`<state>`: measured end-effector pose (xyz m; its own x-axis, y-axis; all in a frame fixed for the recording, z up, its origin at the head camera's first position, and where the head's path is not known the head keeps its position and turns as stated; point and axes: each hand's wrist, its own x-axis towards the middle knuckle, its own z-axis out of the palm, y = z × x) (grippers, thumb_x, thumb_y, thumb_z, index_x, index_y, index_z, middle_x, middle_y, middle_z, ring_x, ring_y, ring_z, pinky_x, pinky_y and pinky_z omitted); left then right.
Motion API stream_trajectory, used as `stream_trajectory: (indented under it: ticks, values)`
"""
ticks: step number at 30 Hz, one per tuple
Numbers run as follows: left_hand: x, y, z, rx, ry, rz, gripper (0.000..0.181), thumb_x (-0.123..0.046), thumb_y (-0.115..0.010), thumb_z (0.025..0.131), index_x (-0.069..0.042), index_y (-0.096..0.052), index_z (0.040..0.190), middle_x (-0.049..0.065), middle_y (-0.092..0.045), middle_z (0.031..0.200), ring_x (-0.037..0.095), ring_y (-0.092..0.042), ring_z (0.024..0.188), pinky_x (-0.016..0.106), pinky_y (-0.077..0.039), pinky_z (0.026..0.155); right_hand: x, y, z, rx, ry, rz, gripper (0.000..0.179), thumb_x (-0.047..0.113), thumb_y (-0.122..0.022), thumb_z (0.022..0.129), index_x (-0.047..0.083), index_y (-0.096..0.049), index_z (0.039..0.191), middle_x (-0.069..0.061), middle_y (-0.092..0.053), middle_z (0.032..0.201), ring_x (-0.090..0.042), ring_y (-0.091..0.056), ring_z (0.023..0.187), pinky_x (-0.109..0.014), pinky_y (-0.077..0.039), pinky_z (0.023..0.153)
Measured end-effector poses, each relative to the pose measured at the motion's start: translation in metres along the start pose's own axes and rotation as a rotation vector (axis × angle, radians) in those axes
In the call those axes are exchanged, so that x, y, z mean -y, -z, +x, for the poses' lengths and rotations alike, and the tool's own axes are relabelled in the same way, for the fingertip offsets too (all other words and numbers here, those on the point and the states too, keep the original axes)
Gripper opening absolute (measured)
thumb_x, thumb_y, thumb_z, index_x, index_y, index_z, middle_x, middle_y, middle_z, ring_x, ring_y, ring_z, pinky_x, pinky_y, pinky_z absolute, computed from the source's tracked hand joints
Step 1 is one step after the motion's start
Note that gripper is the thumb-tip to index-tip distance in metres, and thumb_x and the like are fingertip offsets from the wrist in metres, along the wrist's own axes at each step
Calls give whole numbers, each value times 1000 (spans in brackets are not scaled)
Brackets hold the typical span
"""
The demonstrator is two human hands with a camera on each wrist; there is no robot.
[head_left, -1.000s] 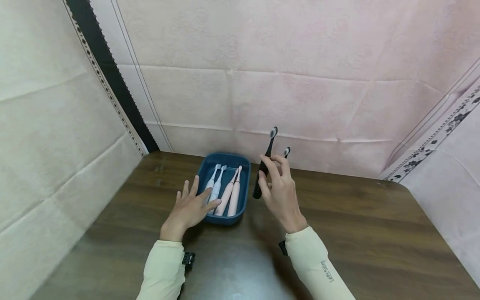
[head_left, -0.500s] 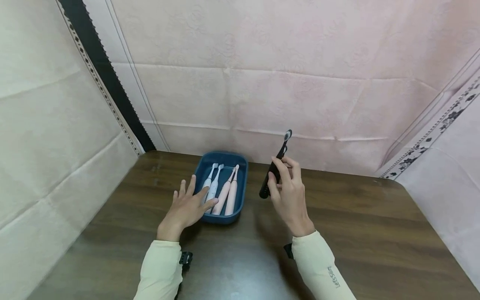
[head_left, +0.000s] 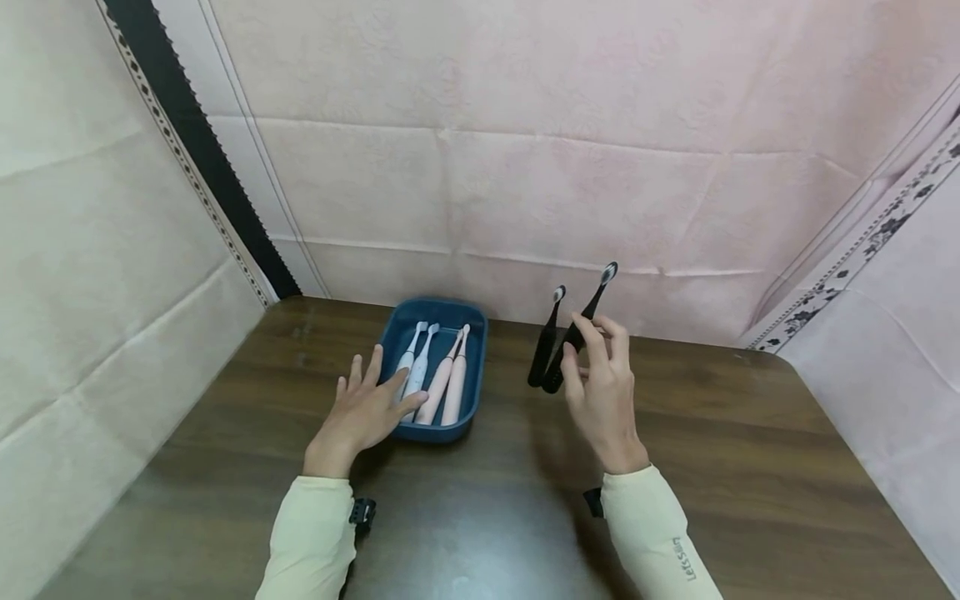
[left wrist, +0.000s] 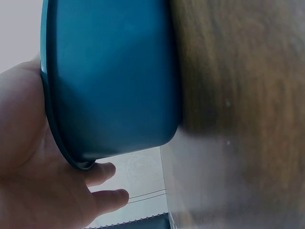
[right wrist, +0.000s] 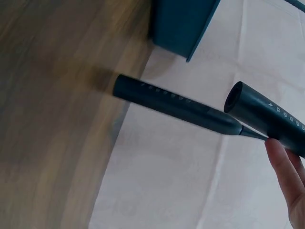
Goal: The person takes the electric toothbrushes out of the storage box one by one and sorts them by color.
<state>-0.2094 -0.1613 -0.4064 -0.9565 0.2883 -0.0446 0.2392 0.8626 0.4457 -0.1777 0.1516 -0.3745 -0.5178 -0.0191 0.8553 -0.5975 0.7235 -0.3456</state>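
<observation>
The person's left forearm [head_left: 311,537], pale-sleeved, comes in from the near left and leans slightly right. The left hand [head_left: 363,417] shows its back, fingers spread and nearly straight toward the far side, thumb out to the right. The right forearm [head_left: 662,533] slants from the near right toward the far left; the right hand [head_left: 606,392] bends its thumb and fingertips in a pinch.

Brown wooden table [head_left: 750,467]; creased pale cloth [head_left: 562,183] behind.

Two black toothbrushes [head_left: 561,367]: one between the right fingers [head_left: 590,335], one just beside. Near the left fingers [head_left: 372,367] are one blue bin [head_left: 442,432], two pale blue toothbrushes [head_left: 419,367], two pink toothbrushes [head_left: 454,389].
</observation>
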Motion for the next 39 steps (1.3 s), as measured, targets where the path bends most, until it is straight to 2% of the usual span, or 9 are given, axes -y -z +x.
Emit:
stream_trajectory:
  ticks: [11, 18, 26, 34, 39]
  values:
    - [1, 0, 1, 2, -6, -6, 77, -65, -41, 102, -10, -42, 156, 25, 3, 167, 55, 7, 148, 72, -2, 115, -27, 16, -8, 3, -27, -84, 44, -12, -60, 94, -1, -55, 136, -29, -45, 130, -33, -62, 82, -39, -61, 59]
    - [1, 0, 0, 1, -3, -6, 76, -64, -42, 102, -11, -43, 155, 25, 2, 167, 55, 6, 148, 72, -2, 115, -36, 20, -6, -10, -35, -97, 43, -11, -60, 95, -2, -55, 137, -29, -45, 132, -34, -64, 91, -42, -61, 59]
    - [0, 0, -1, -1, -6, -14, 74, -63, -43, 102, -11, -45, 154, 25, 2, 167, 55, 7, 149, 72, -2, 115, -45, 13, -7, -5, -45, -99, 44, -10, -60, 95, 0, -56, 137, -27, -46, 133, -34, -63, 88, -43, -61, 58]
    - [0, 0, -1, -4, 2, -9, 74, -63, -43, 102, -11, -45, 154, 24, 2, 167, 54, 8, 149, 71, -2, 115, -60, 0, -7, 58, -55, -124, 41, -7, -60, 97, -2, -54, 137, -28, -44, 134, -36, -63, 91, -43, -61, 60]
    - [1, -1, -1, -9, -1, -1, 72, -62, -44, 102, -11, -46, 153, 24, 2, 167, 54, 7, 149, 71, -3, 115, -64, -8, -5, 102, -73, -145, 41, -2, -60, 99, 1, -52, 139, -28, -43, 135, -37, -63, 87, -43, -60, 60]
